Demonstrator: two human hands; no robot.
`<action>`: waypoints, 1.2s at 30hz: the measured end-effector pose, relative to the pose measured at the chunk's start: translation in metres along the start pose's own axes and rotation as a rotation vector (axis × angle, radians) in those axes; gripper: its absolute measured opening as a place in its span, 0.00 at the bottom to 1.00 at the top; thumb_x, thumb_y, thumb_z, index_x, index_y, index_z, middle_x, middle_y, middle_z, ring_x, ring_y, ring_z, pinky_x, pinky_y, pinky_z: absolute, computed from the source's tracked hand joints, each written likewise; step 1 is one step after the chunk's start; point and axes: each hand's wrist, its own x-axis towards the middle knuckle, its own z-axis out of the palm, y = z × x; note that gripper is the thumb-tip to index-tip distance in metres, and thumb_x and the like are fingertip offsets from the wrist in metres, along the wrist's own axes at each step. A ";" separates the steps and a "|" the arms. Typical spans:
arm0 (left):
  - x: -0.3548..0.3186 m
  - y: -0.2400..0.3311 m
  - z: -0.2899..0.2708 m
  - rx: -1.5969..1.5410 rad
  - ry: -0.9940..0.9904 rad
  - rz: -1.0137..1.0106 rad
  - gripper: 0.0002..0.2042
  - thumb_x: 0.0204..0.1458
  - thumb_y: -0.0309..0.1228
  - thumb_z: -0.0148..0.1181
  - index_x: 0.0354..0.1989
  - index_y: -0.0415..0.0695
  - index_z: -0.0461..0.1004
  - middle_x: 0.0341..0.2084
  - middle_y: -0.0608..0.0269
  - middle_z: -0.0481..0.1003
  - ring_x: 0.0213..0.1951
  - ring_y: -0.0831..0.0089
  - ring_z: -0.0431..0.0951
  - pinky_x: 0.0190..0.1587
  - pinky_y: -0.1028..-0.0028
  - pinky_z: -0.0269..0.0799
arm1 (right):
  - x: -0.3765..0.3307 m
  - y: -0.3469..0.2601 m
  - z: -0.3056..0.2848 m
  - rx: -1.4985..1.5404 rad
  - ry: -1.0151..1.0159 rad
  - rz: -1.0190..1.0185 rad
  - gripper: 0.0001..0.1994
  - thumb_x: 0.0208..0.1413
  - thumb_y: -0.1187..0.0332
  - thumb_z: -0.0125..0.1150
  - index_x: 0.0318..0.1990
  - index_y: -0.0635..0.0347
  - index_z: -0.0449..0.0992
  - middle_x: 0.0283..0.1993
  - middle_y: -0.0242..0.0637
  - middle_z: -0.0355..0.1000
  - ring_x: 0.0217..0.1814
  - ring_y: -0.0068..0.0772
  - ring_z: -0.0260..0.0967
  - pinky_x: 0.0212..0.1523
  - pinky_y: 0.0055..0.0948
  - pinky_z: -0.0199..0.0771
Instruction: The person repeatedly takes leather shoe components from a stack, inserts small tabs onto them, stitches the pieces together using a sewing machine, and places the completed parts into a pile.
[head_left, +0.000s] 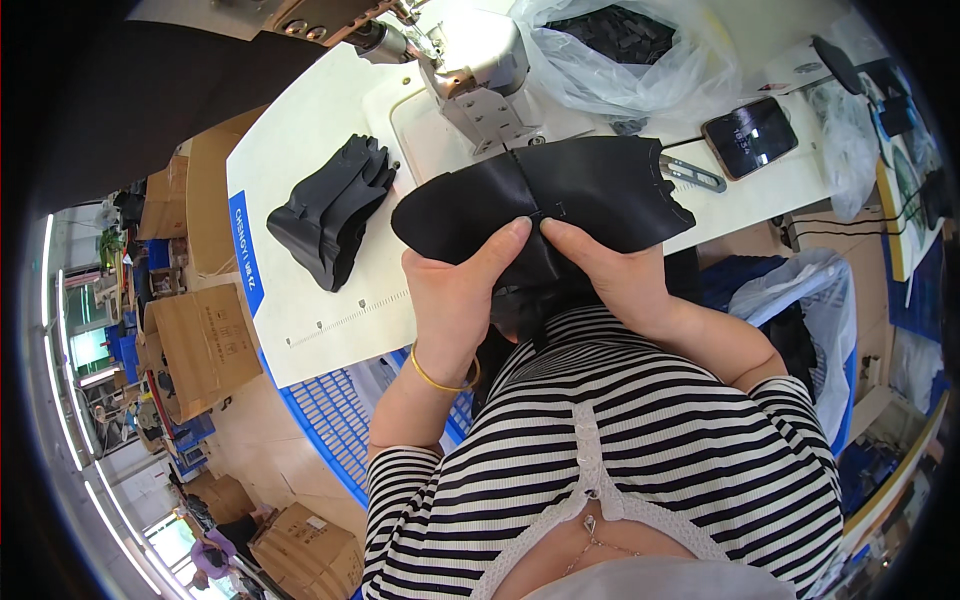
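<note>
A black, leather-like panel [610, 185] with a seam down its middle is stretched between my hands, in front of the sewing machine head [485, 95]. My left hand [455, 295] grips its near edge just left of the seam, thumb on top and fingers hidden underneath. Just right of the seam, my right hand [620, 280] pinches it the same way. Both thumbtips press close beside the seam line. The panel's far edge lies near the needle area. To the left, a folded bundle of black pieces [330, 215] rests on the white sewing table [350, 340].
A clear plastic bag [690, 75] of small black pieces stands at the back right. Near it are a phone [750, 137] and a grey slotted metal tool [692, 174]. A blue basket [330, 410] sits below the table's near edge; cardboard boxes [205, 345] stand left.
</note>
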 end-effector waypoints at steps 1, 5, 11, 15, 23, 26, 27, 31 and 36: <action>0.001 0.001 0.000 0.000 0.000 0.000 0.12 0.43 0.19 0.65 0.38 0.35 0.75 0.33 0.61 0.77 0.33 0.77 0.77 0.39 0.78 0.74 | 0.000 0.000 0.000 0.033 0.013 0.010 0.11 0.53 0.78 0.58 0.44 0.65 0.73 0.41 0.31 0.72 0.41 0.20 0.68 0.44 0.20 0.69; 0.002 0.003 -0.001 0.014 0.002 0.004 0.12 0.43 0.19 0.65 0.38 0.34 0.75 0.32 0.61 0.78 0.33 0.77 0.77 0.38 0.78 0.73 | 0.002 0.000 0.004 0.158 0.127 -0.015 0.06 0.57 0.73 0.56 0.41 0.63 0.74 0.35 0.27 0.72 0.34 0.16 0.67 0.35 0.17 0.69; 0.000 0.002 -0.003 0.008 -0.008 -0.020 0.11 0.43 0.18 0.64 0.37 0.34 0.75 0.32 0.61 0.78 0.32 0.76 0.77 0.38 0.78 0.74 | -0.002 0.005 -0.002 0.128 0.070 0.017 0.06 0.59 0.69 0.55 0.40 0.61 0.73 0.33 0.26 0.71 0.28 0.12 0.65 0.24 0.14 0.65; 0.005 0.000 -0.002 -0.004 0.000 -0.039 0.11 0.43 0.18 0.64 0.37 0.34 0.76 0.32 0.60 0.78 0.32 0.76 0.77 0.37 0.77 0.74 | 0.003 0.009 -0.004 0.130 0.066 0.022 0.06 0.59 0.69 0.55 0.40 0.61 0.73 0.32 0.26 0.70 0.27 0.13 0.65 0.23 0.14 0.65; 0.012 0.015 -0.003 0.019 0.016 0.101 0.12 0.41 0.17 0.65 0.36 0.36 0.75 0.31 0.62 0.77 0.32 0.78 0.76 0.38 0.78 0.73 | 0.018 -0.020 0.000 0.158 0.073 0.006 0.05 0.58 0.70 0.56 0.40 0.60 0.73 0.30 0.25 0.70 0.23 0.10 0.62 0.18 0.13 0.61; 0.022 0.030 -0.001 -0.027 -0.005 0.120 0.13 0.41 0.16 0.65 0.37 0.36 0.74 0.32 0.62 0.77 0.33 0.78 0.76 0.38 0.78 0.73 | 0.035 -0.035 0.005 0.131 0.093 -0.075 0.05 0.58 0.71 0.57 0.40 0.60 0.73 0.29 0.24 0.70 0.22 0.09 0.62 0.17 0.13 0.60; 0.026 0.036 -0.001 -0.075 -0.009 0.095 0.13 0.41 0.17 0.65 0.38 0.36 0.74 0.33 0.61 0.77 0.33 0.78 0.76 0.38 0.77 0.74 | 0.041 -0.039 0.007 0.128 0.091 -0.106 0.05 0.57 0.72 0.57 0.40 0.60 0.73 0.30 0.24 0.71 0.22 0.09 0.63 0.17 0.13 0.61; 0.039 0.049 -0.007 -0.110 -0.004 0.032 0.14 0.42 0.17 0.65 0.39 0.37 0.74 0.33 0.61 0.76 0.33 0.76 0.77 0.37 0.76 0.75 | 0.060 -0.051 0.017 0.158 0.069 -0.125 0.05 0.57 0.71 0.58 0.39 0.60 0.73 0.29 0.24 0.71 0.22 0.09 0.63 0.16 0.13 0.61; 0.068 0.059 -0.012 -0.186 -0.041 -0.032 0.14 0.42 0.17 0.64 0.40 0.36 0.73 0.34 0.59 0.76 0.33 0.71 0.78 0.37 0.73 0.77 | 0.086 -0.066 0.028 0.044 0.215 -0.015 0.05 0.53 0.68 0.62 0.30 0.59 0.75 0.20 0.23 0.67 0.15 0.10 0.59 0.12 0.13 0.53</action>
